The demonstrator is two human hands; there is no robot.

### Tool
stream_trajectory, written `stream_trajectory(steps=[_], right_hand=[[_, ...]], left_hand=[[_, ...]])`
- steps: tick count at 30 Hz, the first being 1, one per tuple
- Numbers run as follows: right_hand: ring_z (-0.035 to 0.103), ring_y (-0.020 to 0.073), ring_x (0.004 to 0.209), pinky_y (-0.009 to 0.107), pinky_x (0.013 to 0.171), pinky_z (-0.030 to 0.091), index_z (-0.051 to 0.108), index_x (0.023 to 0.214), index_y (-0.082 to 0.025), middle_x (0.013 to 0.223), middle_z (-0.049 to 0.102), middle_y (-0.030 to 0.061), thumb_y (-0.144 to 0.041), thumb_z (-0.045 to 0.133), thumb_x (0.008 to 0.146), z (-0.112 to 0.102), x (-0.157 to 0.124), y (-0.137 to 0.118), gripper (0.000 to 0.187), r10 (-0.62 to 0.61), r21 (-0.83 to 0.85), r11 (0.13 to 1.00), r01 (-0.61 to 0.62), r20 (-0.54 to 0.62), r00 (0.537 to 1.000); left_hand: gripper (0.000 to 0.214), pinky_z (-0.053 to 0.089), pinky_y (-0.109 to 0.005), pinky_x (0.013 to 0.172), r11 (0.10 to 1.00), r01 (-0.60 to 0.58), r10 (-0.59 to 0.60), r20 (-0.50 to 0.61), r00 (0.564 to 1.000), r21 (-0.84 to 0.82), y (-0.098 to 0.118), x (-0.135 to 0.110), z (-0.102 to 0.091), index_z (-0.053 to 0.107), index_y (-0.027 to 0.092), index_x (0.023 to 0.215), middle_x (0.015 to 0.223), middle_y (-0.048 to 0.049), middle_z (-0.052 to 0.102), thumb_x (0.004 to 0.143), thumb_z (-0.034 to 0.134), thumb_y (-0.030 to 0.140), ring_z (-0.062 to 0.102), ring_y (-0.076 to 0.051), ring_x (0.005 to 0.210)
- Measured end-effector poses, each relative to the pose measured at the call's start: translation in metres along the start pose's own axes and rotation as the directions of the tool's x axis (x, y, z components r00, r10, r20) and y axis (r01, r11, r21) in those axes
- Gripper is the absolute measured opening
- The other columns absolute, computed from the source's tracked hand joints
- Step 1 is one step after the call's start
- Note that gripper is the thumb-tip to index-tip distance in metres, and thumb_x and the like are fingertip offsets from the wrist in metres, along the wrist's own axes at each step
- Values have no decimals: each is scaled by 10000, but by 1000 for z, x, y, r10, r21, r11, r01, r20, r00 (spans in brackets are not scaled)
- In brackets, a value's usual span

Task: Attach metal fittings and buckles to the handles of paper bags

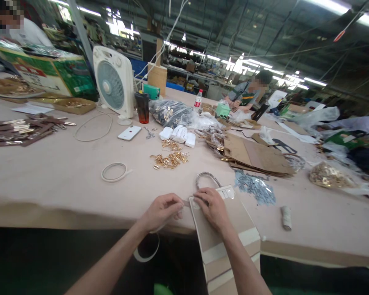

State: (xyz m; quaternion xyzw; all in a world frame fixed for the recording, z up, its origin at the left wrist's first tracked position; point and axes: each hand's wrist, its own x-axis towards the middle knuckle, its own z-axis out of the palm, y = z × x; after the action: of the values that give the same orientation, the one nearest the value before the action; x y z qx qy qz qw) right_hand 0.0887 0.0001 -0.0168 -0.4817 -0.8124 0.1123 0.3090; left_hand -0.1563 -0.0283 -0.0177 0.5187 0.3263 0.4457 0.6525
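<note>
Head view, going left to right: a stack of dark brown strap pieces with gold-coloured fittings [21, 130] lies at the far left of a cream-covered work table [49, 176]. Behind it stands a white box fan with a pale blue grille [113, 82], with a black and orange tumbler [142, 107] just to its right. A coil of thin white tape [114, 172] and a white smartphone [129, 132] lie on the table, near a scatter of small gold metal fittings [169, 159]. A clear plastic bag of dark hardware [170, 112] sits farther back.

The left hand [161, 212] is curled closed at the table edge, pinching a thin white strip [147, 250] whose loop hangs below the edge. The right hand [210, 208] grips the top edge of a tan paper bag with white bands [218, 241], which hangs over the table edge, just beside the left hand. A curved metal chain handle [207, 179] rises from the bag's top, touching the right hand's side.

Beyond, a stack of brown kraft paper [255, 155] lies beside blue-grey metallic scraps [255, 187]. A small paper roll [285, 218] and a plastic bag of gold pieces [327, 175] lie to the right, and a co-worker [249, 92] sits at the far end.
</note>
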Motion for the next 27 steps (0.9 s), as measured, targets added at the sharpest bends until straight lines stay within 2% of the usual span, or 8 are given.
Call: stream_trajectory(steps=[5,12,14,17,20,22,24,27], right_hand=[[646,244,1040,403,942,510,776,1069,-275,1071,733,63,-273,605,1020,6,-3,-5,178,-11,-53,999,6,-98,995],[633,250,1080,414,960,501,742,1097,-245,1105,730,74,-253,555,1034,9,-8,-4,197,-44,-123,992,30,-110,993],[636,254,1078,424,963,508,743,1105,-244,1112,730,80,-261,546,1034,9,-8,-3,210,-51,-113,993,38,-108,993],[647,266,1079,447,966,523,749,1102,-250,1112,736,84,-288,539,1031,11,-7,0,225,-55,-85,995,46,-106,993],[662,280,1079,473,975,533,760,1086,-259,1109,743,87,-340,531,1025,13,-8,4,250,-59,-71,996,51,-110,992],[670,288,1083,483,989,531,764,1085,-263,1116,747,90,-383,519,1021,14,-13,9,280,-69,-81,995,60,-111,991],[679,300,1081,495,1000,525,761,1104,-268,1142,747,90,-443,526,1000,18,-17,21,312,-98,-90,992,90,-91,991],[700,337,1052,545,1028,501,772,1073,-287,1144,755,84,-530,553,934,36,-18,50,355,-138,-60,989,132,-110,984]], left_hand=[[313,555,-273,698,981,-148,113,-249,962,-126,5,-11,-5,713,131,922,796,-64,717,860,799,426,678,-157,710],[275,597,-406,883,895,-396,237,-531,813,-207,35,-53,-38,705,231,854,1039,-9,715,801,853,457,694,-159,838],[284,595,-344,761,877,-445,265,-590,763,-181,46,-72,-56,699,245,848,1109,-3,712,783,865,466,645,-112,734],[280,435,-204,516,892,-451,313,-676,667,-31,53,-105,-96,710,240,872,1006,-9,718,766,877,437,469,-39,534],[349,354,-185,467,931,-288,348,-793,499,227,53,-141,-147,730,205,898,814,-4,697,721,885,463,455,-57,521],[426,412,-211,501,924,-34,359,-831,426,382,56,-167,-178,752,188,974,742,-1,683,729,844,526,523,-102,565],[494,481,-247,566,856,226,346,-840,418,465,61,-190,-203,768,171,1030,751,-21,706,755,780,581,608,-161,655],[517,536,-290,667,791,365,333,-846,416,491,68,-213,-231,778,149,1049,877,-77,761,795,708,594,677,-221,804]])
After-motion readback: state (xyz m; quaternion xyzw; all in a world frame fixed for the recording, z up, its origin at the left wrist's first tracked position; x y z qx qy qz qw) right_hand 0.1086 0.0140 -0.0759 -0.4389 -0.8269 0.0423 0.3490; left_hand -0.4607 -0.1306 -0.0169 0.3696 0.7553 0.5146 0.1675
